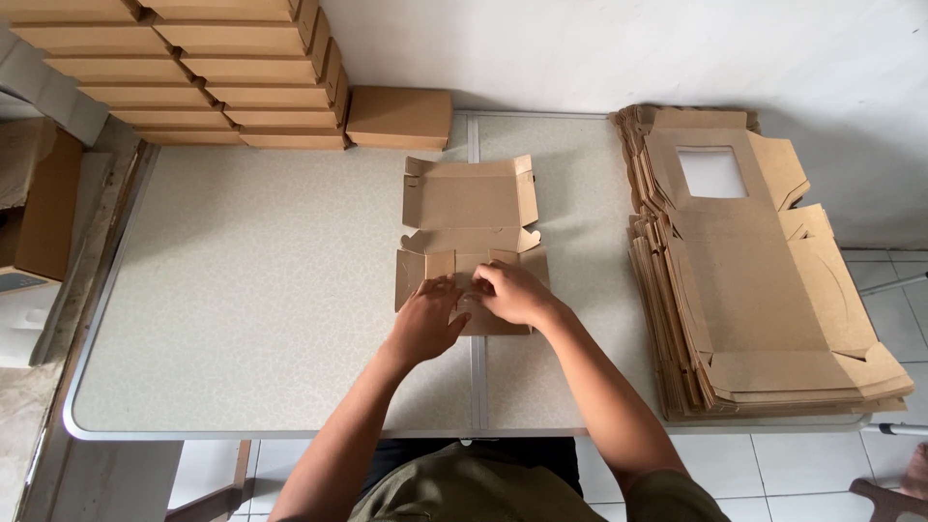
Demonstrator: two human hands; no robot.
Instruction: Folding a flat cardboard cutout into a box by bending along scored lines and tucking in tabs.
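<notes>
A brown cardboard box blank [469, 208] lies partly folded in the middle of the grey table [251, 290]. Its far panel and side tabs lie flat, and its near part is folded over. My left hand [425, 324] rests on the near left part of the blank, fingers pressed down on the folded flap. My right hand [512, 293] presses on the near right part, fingers curled over the same fold. The two hands almost touch at the fold's middle.
A tall stack of flat box blanks [764, 290] with a window cut-out lies at the table's right edge. Several finished closed boxes [242, 68] are stacked at the back left, one single box [399, 118] beside them. A white wall stands behind.
</notes>
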